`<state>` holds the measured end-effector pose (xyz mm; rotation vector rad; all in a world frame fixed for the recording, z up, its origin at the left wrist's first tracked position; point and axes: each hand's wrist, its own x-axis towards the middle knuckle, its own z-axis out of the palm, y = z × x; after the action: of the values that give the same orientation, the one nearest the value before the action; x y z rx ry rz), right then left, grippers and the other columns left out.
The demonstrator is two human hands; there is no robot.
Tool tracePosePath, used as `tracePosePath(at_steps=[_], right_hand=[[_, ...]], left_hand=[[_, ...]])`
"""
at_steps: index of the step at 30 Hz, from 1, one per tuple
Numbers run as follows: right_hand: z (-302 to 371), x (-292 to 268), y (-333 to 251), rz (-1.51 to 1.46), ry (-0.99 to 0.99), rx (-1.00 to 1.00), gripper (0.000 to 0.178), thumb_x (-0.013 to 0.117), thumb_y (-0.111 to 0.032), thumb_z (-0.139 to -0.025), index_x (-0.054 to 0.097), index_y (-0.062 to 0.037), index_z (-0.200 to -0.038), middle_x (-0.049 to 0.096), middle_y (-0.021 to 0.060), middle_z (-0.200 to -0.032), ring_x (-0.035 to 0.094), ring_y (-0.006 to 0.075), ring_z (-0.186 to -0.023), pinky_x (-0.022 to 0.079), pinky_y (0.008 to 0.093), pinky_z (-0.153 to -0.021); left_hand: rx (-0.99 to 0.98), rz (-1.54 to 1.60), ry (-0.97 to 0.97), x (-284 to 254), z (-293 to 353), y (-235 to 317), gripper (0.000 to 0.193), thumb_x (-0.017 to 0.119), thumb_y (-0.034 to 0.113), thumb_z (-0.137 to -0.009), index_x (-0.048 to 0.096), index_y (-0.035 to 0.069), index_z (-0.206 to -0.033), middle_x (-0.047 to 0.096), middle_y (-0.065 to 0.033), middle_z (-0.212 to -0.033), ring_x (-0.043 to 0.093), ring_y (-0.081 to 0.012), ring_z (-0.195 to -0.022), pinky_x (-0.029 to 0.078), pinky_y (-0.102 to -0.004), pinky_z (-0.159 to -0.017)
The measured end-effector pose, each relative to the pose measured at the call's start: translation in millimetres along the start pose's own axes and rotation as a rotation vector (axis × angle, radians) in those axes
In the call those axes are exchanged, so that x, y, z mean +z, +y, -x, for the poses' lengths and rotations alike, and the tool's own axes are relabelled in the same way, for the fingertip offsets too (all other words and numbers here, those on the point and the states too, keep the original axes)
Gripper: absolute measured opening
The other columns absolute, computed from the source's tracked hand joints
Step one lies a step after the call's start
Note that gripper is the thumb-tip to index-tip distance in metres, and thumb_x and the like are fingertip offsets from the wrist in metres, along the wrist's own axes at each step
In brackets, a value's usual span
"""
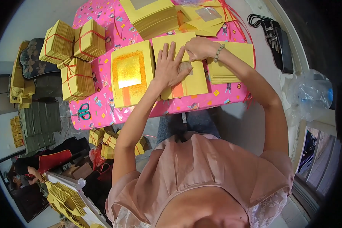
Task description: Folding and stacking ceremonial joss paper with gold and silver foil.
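**Yellow sheets pressed flat on a pink counter**

Pink blouse fabric fills the lower middle of the view, and both bare forearms are seen reaching up from it to the counter, which is covered by a bright pink patterned cloth.

The left hand is laid flat, fingers spread, on a yellow paper sheet at the middle of the counter; no grip is closed there, only the palm and fingers are pressed down. The right hand is placed just beside it, at the upper part of the same sheet, with its grip pressed together as a loose fist, fingertips pinched at the paper's surface; what exactly is pinched cannot be told. A bead bracelet is worn at that wrist.

Just left of the sheet, a stack topped by a gold foil square is set. A further yellow stack is partly hidden under the right forearm. Three tied bundles of yellow paper, bound with red string, are ranged at the counter's left end, and teal-handled scissors are laid near its front edge. Taller paper piles are stacked at the far side. A black bag is seen on the floor to the right.
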<state>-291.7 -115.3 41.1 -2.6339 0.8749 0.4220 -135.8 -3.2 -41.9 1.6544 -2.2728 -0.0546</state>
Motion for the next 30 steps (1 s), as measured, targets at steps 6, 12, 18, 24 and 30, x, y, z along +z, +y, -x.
tracePosePath(at_steps=[6, 12, 18, 24, 30], right_hand=[[-3.5, 8.6, -0.7, -0.013, 0.054, 0.022, 0.019, 0.078, -0.017, -0.068, 0.067, -0.0017, -0.074, 0.067, 0.0176, -0.073, 0.065, 0.0372, -0.078, 0.050, 0.0444, -0.067], [1.1, 8.7, -1.4, -0.064, 0.083, 0.022, 0.020, 0.078, -0.017, -0.070, 0.065, -0.0011, -0.074, 0.067, 0.0172, -0.074, 0.066, 0.0360, -0.079, 0.050, 0.0428, -0.068], [-2.4, 6.0, -2.3, -0.062, 0.022, -0.007, 0.030, 0.081, -0.027, -0.070, 0.064, -0.0020, -0.074, 0.067, 0.0151, -0.074, 0.065, 0.0351, -0.080, 0.051, 0.0423, -0.068], [-0.8, 11.4, -1.5, 0.022, 0.052, -0.060, 0.044, 0.079, -0.038, -0.070, 0.066, -0.0041, -0.094, 0.068, 0.0139, -0.080, 0.066, 0.0351, -0.081, 0.051, 0.0448, -0.071], [5.7, 20.1, 1.7, 0.199, 0.363, -0.206, 0.043, 0.075, -0.031, -0.070, 0.064, -0.0061, -0.103, 0.068, 0.0148, -0.082, 0.067, 0.0335, -0.081, 0.052, 0.0455, -0.070]], left_hand=[[-0.018, 0.016, -0.044, 2.6, -2.0, -7.7, 0.084, 0.044, 0.069, -0.090, 0.026, 0.019, -0.155, 0.016, -0.0232, -0.159, 0.010, -0.0473, -0.146, 0.010, -0.0606, -0.116], [-0.120, 0.036, -0.204, -3.2, -6.1, -5.5, 0.092, 0.040, 0.078, -0.084, 0.019, 0.024, -0.156, 0.007, -0.0181, -0.162, -0.001, -0.0451, -0.148, 0.001, -0.0630, -0.115], [-0.132, 0.143, -0.350, -10.9, -16.8, -14.5, 0.100, 0.039, 0.084, -0.079, 0.014, 0.026, -0.157, 0.001, -0.0177, -0.162, -0.008, -0.0429, -0.148, -0.004, -0.0616, -0.115], [-0.120, 0.227, -0.389, -13.4, -14.8, -22.0, 0.100, 0.038, 0.084, -0.081, 0.013, 0.026, -0.157, -0.001, -0.0180, -0.162, -0.010, -0.0428, -0.148, -0.006, -0.0613, -0.114], [-0.098, 0.181, -0.331, -15.5, -16.4, -26.3, 0.086, 0.044, 0.072, -0.088, 0.024, 0.023, -0.154, 0.009, -0.0192, -0.161, 0.001, -0.0455, -0.147, 0.002, -0.0634, -0.114]])
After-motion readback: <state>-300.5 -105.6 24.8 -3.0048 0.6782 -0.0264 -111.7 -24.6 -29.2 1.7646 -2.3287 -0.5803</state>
